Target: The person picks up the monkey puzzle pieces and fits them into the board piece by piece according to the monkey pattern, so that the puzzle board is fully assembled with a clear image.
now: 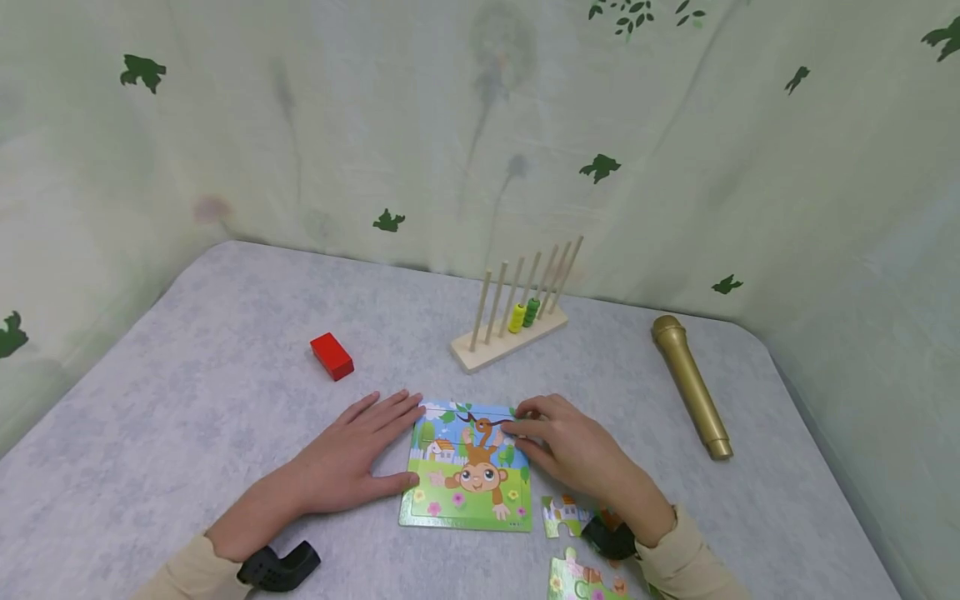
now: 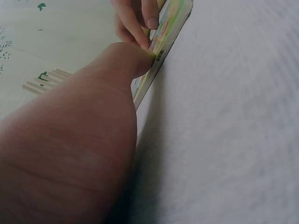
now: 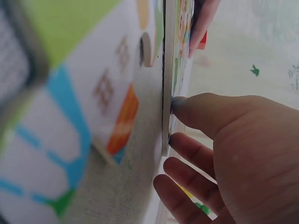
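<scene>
Head view: the monkey puzzle (image 1: pixel 467 479) lies between the left hand (image 1: pixel 348 458), fingers straight, and the right hand (image 1: pixel 576 443), fingers apart at its edge; left wrist: left thumb (image 2: pixel 135 64) at its border; right wrist: right thumb (image 3: pixel 198 111) touching it.

The left hand (image 1: pixel 352 458), fingers extended, points toward two o'clock, thumb toward three; the right hand (image 1: pixel 573 446) points toward ten, fingers apparently loosely bent.

Your left hand (image 1: pixel 367 450) and right hand (image 1: pixel 566 442) flank the puzzle board (image 1: pixel 467 471), a peg stand (image 1: pixel 497 347) behind it, a block (image 1: pixel 332 357) behind-left, a microphone (image 1: pixel 693 390) behind-right.
</scene>
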{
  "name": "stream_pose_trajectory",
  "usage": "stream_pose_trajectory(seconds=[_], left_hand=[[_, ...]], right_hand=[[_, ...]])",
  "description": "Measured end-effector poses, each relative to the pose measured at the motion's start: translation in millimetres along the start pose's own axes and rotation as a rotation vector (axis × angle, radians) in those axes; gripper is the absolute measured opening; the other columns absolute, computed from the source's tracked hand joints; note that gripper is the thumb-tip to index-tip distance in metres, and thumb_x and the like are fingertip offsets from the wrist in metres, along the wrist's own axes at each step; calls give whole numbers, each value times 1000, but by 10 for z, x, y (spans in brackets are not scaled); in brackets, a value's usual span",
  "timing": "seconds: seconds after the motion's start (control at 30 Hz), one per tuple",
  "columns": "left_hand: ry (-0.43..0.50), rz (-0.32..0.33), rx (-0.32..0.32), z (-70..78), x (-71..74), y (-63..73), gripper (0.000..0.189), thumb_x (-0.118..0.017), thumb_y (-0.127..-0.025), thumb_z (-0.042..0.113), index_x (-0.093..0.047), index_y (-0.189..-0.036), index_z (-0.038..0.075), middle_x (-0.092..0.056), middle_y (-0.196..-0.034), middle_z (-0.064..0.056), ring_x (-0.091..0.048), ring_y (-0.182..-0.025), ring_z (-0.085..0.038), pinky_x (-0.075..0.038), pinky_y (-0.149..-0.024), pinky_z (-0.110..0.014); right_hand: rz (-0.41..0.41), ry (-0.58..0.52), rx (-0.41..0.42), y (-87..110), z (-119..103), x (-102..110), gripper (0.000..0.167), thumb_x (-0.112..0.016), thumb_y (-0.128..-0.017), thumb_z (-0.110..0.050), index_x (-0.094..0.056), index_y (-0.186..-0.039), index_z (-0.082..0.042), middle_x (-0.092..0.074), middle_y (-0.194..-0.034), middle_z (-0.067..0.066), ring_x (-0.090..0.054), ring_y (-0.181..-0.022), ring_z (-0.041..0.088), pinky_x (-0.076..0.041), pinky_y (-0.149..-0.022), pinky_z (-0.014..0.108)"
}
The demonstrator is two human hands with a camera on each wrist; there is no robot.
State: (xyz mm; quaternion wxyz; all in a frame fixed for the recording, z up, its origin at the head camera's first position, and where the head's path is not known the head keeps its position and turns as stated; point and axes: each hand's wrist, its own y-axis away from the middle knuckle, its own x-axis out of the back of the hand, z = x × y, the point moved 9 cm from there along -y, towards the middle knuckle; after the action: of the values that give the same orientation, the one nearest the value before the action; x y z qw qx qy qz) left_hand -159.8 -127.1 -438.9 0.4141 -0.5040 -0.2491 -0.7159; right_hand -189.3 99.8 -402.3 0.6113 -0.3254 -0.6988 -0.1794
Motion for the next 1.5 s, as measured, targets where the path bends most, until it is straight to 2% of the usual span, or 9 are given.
stream_pose_trajectory(seconds=[0.2,0.53,0.8,1.03,1.27,1.5], left_hand=[[7,5,-9,10,4,2,88,-57,-93,71,-38,-161,18,-32,-168,2,-25,-158,-22,-15,-128,-49],[-7,72,-53,56,58,19,83,-57,-96,67,-42,-159,15,-38,-166,-1,-32,-155,-25,-20,-125,-49],[16,16,-21,26,21,11,86,-55,-95,70,-39,-160,17,-34,-168,1,-27,-157,-24,-18,-127,-50],[6,30,-25,32,36,16,86,-55,-94,71,-41,-159,17,-36,-167,0,-29,-156,-25,-20,-126,-54],[15,0,-2,9,7,19,88,-56,-93,72,-38,-161,18,-33,-168,2,-25,-158,-22,-16,-128,-50],[18,13,-19,31,40,19,86,-54,-95,71,-39,-161,17,-34,-168,1,-27,-157,-24,-19,-127,-52]], right_hand=[[-10,-6,-2,2,3,-4,29,-71,-99,-27,-75,-127,-23,-67,-125,2,-61,-114,20,-58,-89,37],[-14,-7,4,7,2,-10,31,-71,-99,-27,-74,-130,-22,-66,-127,3,-62,-115,20,-59,-87,36],[-27,-7,-13,4,3,-18,32,-71,-99,-27,-74,-130,-22,-66,-128,3,-61,-117,21,-59,-89,38],[-13,-10,-11,12,-3,-10,32,-72,-98,-26,-74,-129,-22,-66,-128,3,-61,-118,22,-59,-90,38],[-4,-11,-3,17,4,-24,31,-73,-98,-26,-75,-129,-22,-66,-128,3,-62,-117,21,-59,-90,38],[-17,-14,-18,-2,5,-16,32,-72,-98,-28,-73,-130,-23,-65,-128,2,-62,-117,20,-59,-91,39]])
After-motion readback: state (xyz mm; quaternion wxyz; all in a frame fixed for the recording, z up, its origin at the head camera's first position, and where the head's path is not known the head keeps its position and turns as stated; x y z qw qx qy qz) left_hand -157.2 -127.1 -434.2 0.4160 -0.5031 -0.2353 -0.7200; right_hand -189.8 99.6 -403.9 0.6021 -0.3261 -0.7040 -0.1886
